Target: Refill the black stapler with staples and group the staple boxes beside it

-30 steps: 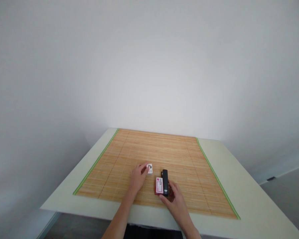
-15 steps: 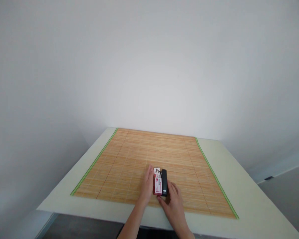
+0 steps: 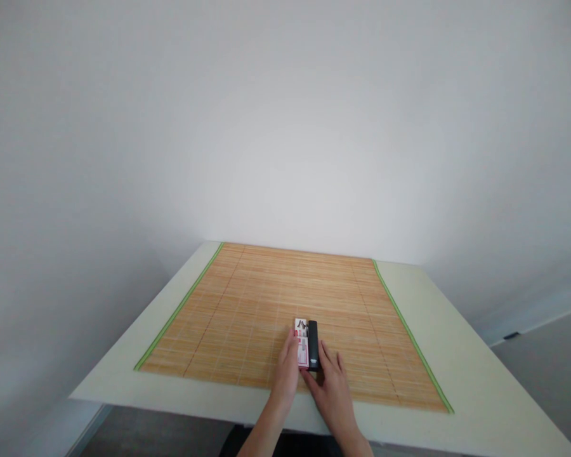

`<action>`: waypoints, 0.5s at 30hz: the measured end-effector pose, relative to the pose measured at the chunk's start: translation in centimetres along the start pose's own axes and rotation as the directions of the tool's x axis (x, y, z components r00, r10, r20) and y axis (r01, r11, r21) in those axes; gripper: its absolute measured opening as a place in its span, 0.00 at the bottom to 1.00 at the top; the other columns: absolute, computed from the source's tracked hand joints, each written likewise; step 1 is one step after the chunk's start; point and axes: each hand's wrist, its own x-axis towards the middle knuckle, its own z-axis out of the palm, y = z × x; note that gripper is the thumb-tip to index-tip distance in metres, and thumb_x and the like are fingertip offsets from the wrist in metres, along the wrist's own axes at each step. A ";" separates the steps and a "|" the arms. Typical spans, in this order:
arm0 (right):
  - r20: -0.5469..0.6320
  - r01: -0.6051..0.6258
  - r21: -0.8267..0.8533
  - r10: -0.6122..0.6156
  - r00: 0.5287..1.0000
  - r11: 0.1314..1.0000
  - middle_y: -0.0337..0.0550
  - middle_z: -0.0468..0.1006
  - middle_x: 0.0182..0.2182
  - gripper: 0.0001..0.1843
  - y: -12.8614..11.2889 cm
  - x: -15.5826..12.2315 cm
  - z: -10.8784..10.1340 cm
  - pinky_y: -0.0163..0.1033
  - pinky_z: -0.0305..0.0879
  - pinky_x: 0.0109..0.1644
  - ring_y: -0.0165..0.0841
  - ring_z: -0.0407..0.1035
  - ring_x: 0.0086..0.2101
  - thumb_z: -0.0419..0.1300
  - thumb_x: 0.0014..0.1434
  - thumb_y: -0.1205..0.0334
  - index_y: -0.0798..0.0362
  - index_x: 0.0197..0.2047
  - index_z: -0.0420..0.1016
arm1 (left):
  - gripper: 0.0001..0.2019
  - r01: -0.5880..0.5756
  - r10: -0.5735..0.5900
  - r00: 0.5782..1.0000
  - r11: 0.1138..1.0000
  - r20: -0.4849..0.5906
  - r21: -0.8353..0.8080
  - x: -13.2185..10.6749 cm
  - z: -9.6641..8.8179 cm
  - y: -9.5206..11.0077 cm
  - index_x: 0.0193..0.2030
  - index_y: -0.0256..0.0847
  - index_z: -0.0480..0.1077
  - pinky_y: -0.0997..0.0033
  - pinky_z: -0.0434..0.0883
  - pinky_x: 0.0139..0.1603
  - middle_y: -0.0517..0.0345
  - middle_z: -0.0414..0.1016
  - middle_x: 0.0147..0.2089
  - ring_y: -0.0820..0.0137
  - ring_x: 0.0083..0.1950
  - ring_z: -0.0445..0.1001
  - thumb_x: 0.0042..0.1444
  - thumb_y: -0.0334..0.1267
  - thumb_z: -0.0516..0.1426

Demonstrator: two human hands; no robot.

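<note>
On the bamboo mat, a black stapler (image 3: 313, 346) lies lengthwise beside small white and red boxes (image 3: 302, 352), probably staple boxes. The boxes sit in a row, one beyond the other, along the stapler's left side. My left hand (image 3: 284, 374) rests against the left side of the boxes, fingers straight and partly covering the nearer one's edge. On the other side, my right hand (image 3: 332, 387) has its fingers spread along the stapler's right side, and its thumb touches the near end of the boxes. Neither hand is wrapped round anything. The undersides are hidden.
The bamboo mat (image 3: 266, 279) has green edging and covers much of a white table (image 3: 461, 343). A plain white wall (image 3: 285, 127) stands behind it. The table's near edge runs just in front of my body.
My left hand has slid back toward me along the boxes, and its fingers now overlap their left edge. My right hand stays at the stapler. The boxes and stapler look about the same.
</note>
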 end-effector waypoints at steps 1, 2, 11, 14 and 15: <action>0.007 0.002 0.001 -0.002 1.000 1.000 0.50 0.66 0.68 0.38 0.1 0.0 0.0 0.65 0.43 0.74 0.49 0.59 0.68 0.62 0.64 0.52 0.44 0.74 0.58 | 0.32 0.004 -0.004 1.000 1.000 -0.007 0.003 -0.2 0.0 0.1 0.72 0.50 0.62 0.50 0.61 0.74 0.56 0.63 0.73 0.54 0.75 0.59 0.65 0.61 0.51; 0.013 0.005 0.003 -0.005 1.000 1.000 0.50 0.66 0.68 0.38 0.4 0.1 -0.1 0.65 0.43 0.74 0.49 0.59 0.68 0.62 0.64 0.52 0.44 0.74 0.58 | 0.32 0.011 -0.011 1.000 1.000 -0.011 -0.001 -0.3 0.2 0.2 0.71 0.50 0.63 0.50 0.61 0.73 0.55 0.64 0.72 0.53 0.74 0.60 0.65 0.61 0.51; 0.040 -0.075 -0.038 0.077 0.996 0.996 0.50 0.66 0.68 0.38 8.8 1.0 -7.9 0.64 0.38 0.74 0.48 0.60 0.67 0.61 0.62 0.48 0.45 0.73 0.60 | 0.27 0.040 -0.012 0.961 0.994 0.275 -0.097 1.8 8.9 2.4 0.66 0.44 0.68 0.55 0.70 0.65 0.50 0.75 0.64 0.57 0.64 0.73 0.59 0.38 0.54; -0.022 -0.120 -0.065 0.119 0.993 0.991 0.50 0.70 0.66 0.36 11.1 1.4 -11.5 0.61 0.46 0.73 0.49 0.64 0.65 0.61 0.60 0.45 0.45 0.69 0.68 | 0.26 0.040 -0.008 0.934 0.996 0.358 -0.082 2.1 12.1 3.0 0.61 0.45 0.72 0.58 0.73 0.61 0.51 0.79 0.58 0.58 0.58 0.77 0.54 0.32 0.57; -0.070 -0.132 -0.082 0.127 0.989 0.988 0.50 0.73 0.64 0.35 11.5 1.5 -12.4 0.60 0.50 0.72 0.48 0.67 0.63 0.62 0.58 0.43 0.46 0.66 0.71 | 0.26 0.042 -0.010 0.927 0.996 0.376 -0.077 2.1 12.9 3.2 0.60 0.45 0.73 0.59 0.73 0.60 0.52 0.80 0.56 0.58 0.57 0.77 0.53 0.30 0.57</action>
